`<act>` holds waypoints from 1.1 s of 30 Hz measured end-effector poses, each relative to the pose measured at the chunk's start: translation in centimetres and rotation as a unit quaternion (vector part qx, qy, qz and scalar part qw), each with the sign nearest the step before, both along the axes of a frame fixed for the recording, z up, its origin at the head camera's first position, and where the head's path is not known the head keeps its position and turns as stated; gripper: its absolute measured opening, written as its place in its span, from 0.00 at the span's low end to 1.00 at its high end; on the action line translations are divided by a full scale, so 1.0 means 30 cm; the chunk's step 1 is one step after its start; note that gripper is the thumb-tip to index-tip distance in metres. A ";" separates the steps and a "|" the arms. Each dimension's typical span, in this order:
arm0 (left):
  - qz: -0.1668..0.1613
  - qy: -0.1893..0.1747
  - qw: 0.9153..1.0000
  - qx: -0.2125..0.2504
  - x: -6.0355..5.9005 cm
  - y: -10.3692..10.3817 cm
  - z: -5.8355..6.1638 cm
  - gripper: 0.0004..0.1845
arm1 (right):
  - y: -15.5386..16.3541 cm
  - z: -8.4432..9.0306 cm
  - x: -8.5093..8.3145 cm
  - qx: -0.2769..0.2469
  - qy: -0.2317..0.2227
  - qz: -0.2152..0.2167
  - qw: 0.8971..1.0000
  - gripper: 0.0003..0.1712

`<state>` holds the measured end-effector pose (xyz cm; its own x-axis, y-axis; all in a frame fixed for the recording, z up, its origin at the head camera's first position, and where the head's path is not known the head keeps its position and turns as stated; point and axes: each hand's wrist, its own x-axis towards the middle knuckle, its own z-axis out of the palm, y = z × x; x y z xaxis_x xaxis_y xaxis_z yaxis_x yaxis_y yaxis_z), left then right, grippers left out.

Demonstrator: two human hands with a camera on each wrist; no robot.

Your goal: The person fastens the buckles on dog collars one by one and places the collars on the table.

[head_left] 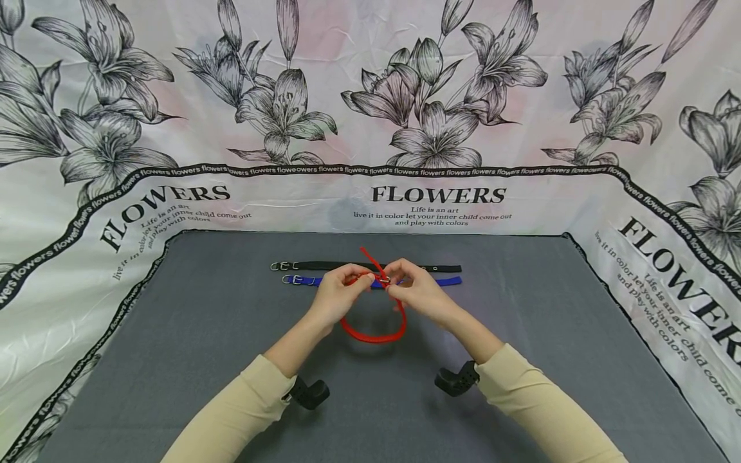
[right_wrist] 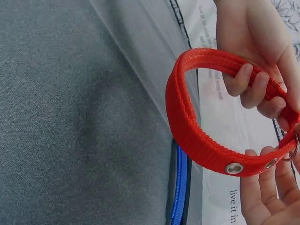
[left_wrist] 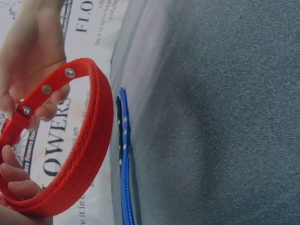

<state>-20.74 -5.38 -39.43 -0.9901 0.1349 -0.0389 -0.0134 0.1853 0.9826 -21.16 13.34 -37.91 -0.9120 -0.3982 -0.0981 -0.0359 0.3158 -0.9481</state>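
- Red collar: bent into a loop and held above the grey mat, between the two hands; the loop hangs toward the person, and the free tip sticks up and away over the hands.
- Left hand: fingers curled round the collar at the left of the join, pinching the strap near its metal ring; in the right-wrist view three fingers wrap over the band.
- Right hand: fingers pinch the strap at the right of the join, close against the left hand; in the left-wrist view the fingertips press the stretch carrying the eyelets.
- The hands meet at the top of the loop, so the collar lies partly in and mostly below them, nearer the person.
- Black collar: flat on the mat just beyond the hands, buckle at the left end.
- Blue collar: flat beside the black one, on its near side, partly hidden by the hands.
- Floral cloth: surrounds the mat, printed "FLOWERS".
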 end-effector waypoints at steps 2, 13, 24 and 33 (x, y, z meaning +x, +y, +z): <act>0.000 0.005 1.000 -0.002 0.000 0.000 0.003 0.09 | -0.002 0.003 -0.001 0.002 0.001 -0.003 1.000 0.16; -0.026 -0.024 0.999 -0.031 -0.005 -0.014 0.005 0.10 | 0.010 -0.001 -0.014 0.001 0.018 -0.001 1.000 0.16; -0.075 -0.028 0.995 -0.053 0.002 -0.008 -0.014 0.10 | -0.001 0.006 -0.034 0.016 0.029 0.001 0.999 0.21; -0.080 -0.056 0.994 -0.054 0.009 -0.011 -0.029 0.15 | -0.005 0.001 -0.038 0.008 0.032 -0.020 0.999 0.18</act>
